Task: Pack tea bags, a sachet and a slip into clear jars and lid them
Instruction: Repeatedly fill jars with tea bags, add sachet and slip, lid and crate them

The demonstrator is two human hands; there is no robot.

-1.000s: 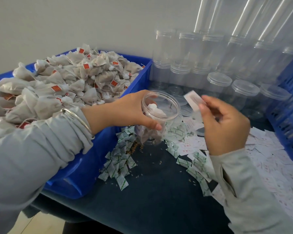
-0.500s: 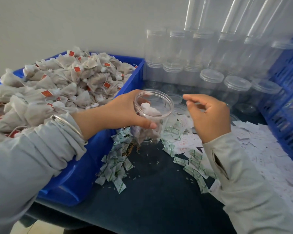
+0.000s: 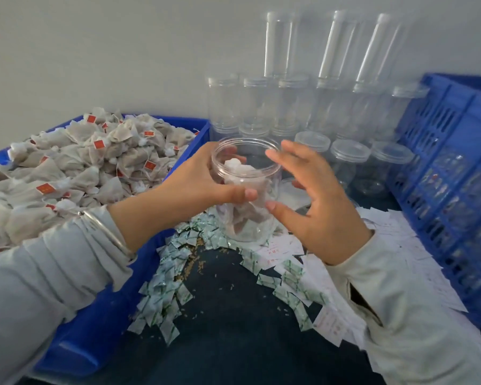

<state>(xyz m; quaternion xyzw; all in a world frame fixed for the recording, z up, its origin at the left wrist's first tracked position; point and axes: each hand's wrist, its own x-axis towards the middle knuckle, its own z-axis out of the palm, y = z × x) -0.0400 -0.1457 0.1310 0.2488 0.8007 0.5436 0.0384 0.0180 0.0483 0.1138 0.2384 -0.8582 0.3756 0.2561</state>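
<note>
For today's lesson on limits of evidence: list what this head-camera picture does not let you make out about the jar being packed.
- Whether a sachet or slip is inside the jar: tea bags and the left hand cover its wall.
- Right hand contact with the jar: motion blur.
- Print on the slips: too small.
- Contents of the blue crate: blurred behind its lattice.

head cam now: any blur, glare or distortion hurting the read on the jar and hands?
Head view: right hand is slightly motion-smeared at the fingertips; left hand gripping the open jar is sharper. Light is soft and even, no hard glare. Stacked empty jars wash into the pale wall. Wide-angle bowing bends the blue crate at the right edge.
</note>
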